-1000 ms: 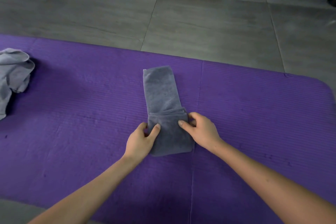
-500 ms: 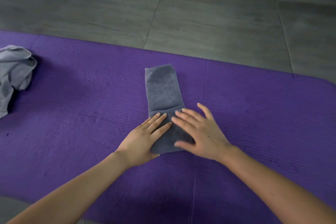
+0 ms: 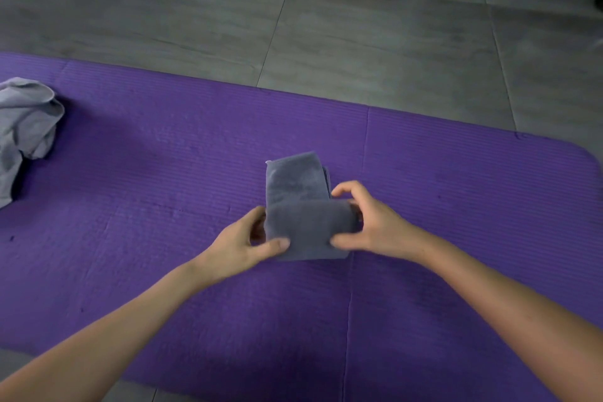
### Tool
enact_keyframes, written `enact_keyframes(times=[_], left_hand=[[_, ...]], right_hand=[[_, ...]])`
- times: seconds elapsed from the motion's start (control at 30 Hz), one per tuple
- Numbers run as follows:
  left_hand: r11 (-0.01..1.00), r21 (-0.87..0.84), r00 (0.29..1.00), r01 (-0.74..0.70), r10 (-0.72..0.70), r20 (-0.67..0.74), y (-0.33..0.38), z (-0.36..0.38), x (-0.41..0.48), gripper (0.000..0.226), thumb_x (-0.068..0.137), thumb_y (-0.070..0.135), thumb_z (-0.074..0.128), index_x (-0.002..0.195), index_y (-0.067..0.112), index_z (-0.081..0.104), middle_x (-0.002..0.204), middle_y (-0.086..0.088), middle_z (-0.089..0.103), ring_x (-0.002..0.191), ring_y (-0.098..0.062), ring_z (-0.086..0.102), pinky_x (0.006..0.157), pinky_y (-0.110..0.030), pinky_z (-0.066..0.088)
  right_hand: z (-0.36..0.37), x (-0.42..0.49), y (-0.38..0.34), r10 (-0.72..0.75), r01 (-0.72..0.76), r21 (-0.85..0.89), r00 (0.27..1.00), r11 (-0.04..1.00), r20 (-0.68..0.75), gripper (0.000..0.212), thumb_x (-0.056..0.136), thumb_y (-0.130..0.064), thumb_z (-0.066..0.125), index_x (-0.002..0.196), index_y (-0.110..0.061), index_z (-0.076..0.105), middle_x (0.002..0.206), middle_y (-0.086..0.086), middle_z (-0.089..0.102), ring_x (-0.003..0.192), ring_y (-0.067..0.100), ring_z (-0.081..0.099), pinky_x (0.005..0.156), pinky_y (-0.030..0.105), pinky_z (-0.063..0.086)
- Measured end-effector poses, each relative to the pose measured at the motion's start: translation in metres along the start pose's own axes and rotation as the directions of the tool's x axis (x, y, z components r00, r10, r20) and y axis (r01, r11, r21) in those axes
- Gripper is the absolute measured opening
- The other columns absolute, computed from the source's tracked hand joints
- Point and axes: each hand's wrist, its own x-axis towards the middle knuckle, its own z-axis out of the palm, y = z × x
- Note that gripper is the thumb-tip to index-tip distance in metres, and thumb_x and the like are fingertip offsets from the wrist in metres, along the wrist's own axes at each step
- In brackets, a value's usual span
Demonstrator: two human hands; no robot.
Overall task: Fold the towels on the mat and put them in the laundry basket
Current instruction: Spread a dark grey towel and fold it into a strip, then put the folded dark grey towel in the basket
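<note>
Near the middle of the purple mat (image 3: pixel 163 179) lies a dark grey towel (image 3: pixel 303 192), folded into a narrow strip that runs away from the person. Its near end is doubled over into a thicker band lying crosswise. The left hand (image 3: pixel 241 241) grips the left end of that band, thumb on top at the near edge and fingers curled round behind the cloth. The right hand (image 3: pixel 372 225) grips the right end in the same way: thumb low along the near edge, fingers bent over the far side and pinching the fold. Both forearms reach in from the bottom of the view. Whether the band is raised clear of the mat or rests on it cannot be told. Well apart, at the mat's left edge, a light grey towel (image 3: pixel 26 130) sits in a crumpled heap (partly cut off by the frame). Beyond the mat is a grey tiled floor (image 3: pixel 359 26).
</note>
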Motion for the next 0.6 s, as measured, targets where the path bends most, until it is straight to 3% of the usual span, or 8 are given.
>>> enact_keyframes(times=[0.07,0.13,0.23,0.3,0.4,0.47,0.53,0.6], left_hand=[[0.982,-0.177,0.984,0.063,-0.091,-0.154,0.002,0.002,0.015,0.063,0.057,0.074,0.059,0.101,0.028,0.057,0.093,0.011,0.066,0.087,-0.003,0.061,0.086,-0.031,0.050],[0.963,-0.237,0.943,0.126,-0.190,-0.275,0.010,0.002,0.032,0.060,0.063,0.077,0.049,0.094,0.027,0.057,0.089,0.009,0.062,0.084,-0.009,0.058,0.085,-0.037,0.050],[0.969,-0.171,0.883,0.177,-0.233,-0.408,0.025,-0.001,0.055,0.045,0.088,0.065,0.038,0.096,0.024,0.054,0.087,0.014,0.058,0.085,-0.010,0.056,0.075,-0.031,0.046],[0.964,-0.136,0.848,0.227,-0.264,-0.460,0.029,-0.003,0.068,0.046,0.094,0.058,0.029,0.102,0.019,0.053,0.086,0.014,0.055,0.085,-0.010,0.052,0.070,-0.028,0.040],[0.918,-0.141,0.794,0.370,-0.391,-0.465,0.024,-0.005,0.086,0.061,0.091,0.065,0.026,0.109,0.013,0.053,0.101,0.001,0.057,0.093,-0.018,0.052,0.079,-0.032,0.042],[0.876,-0.163,0.755,0.453,-0.475,-0.452,0.022,-0.008,0.097,0.064,0.089,0.068,0.027,0.105,0.010,0.051,0.100,-0.002,0.056,0.092,-0.021,0.053,0.084,-0.037,0.044],[0.844,-0.221,0.734,0.489,-0.535,-0.417,0.023,-0.009,0.106,0.068,0.086,0.071,0.028,0.101,0.009,0.052,0.095,-0.001,0.058,0.084,-0.018,0.055,0.080,-0.035,0.045],[0.790,-0.341,0.717,0.509,-0.609,-0.340,0.025,-0.009,0.111,0.072,0.082,0.075,0.031,0.099,0.009,0.056,0.092,0.000,0.061,0.082,-0.015,0.057,0.077,-0.034,0.048]], right_hand=[[-0.005,0.018,-0.004,0.047,-0.033,0.251,0.998,0.967,-0.050,0.050,0.078,-0.024,0.073,0.115,-0.030,0.039,0.096,-0.006,0.061,0.082,0.006,0.058,0.079,0.029,0.048],[-0.008,0.039,-0.007,0.104,-0.054,0.358,0.987,0.932,-0.123,0.043,0.083,-0.028,0.068,0.117,-0.027,0.042,0.101,-0.004,0.063,0.088,0.004,0.062,0.078,0.025,0.048],[-0.009,0.069,-0.009,0.160,-0.094,0.344,0.972,0.934,-0.170,0.043,0.086,-0.046,0.061,0.121,-0.028,0.044,0.113,-0.005,0.061,0.101,0.007,0.061,0.089,0.030,0.050],[-0.008,0.085,-0.009,0.189,-0.136,0.252,0.961,0.958,-0.202,0.047,0.086,-0.059,0.052,0.122,-0.029,0.048,0.118,-0.010,0.059,0.107,0.008,0.058,0.095,0.036,0.048],[-0.006,0.098,-0.009,0.255,-0.252,0.048,0.927,0.967,-0.275,0.069,0.081,-0.076,0.034,0.129,-0.028,0.050,0.127,-0.012,0.057,0.116,0.012,0.053,0.097,0.040,0.044],[-0.005,0.100,-0.002,0.348,-0.317,0.163,0.909,0.934,-0.228,0.086,0.069,-0.087,0.035,0.133,-0.030,0.047,0.129,-0.012,0.055,0.118,0.013,0.052,0.098,0.038,0.042],[-0.006,0.096,0.005,0.437,-0.373,0.348,0.891,0.860,-0.126,0.100,0.056,-0.089,0.051,0.134,-0.025,0.044,0.127,-0.010,0.057,0.115,0.013,0.055,0.097,0.037,0.046],[-0.010,0.092,0.007,0.482,-0.418,0.500,0.876,0.758,0.002,0.078,0.066,-0.070,0.066,0.124,-0.019,0.051,0.115,-0.008,0.064,0.103,0.011,0.062,0.081,0.030,0.053]])
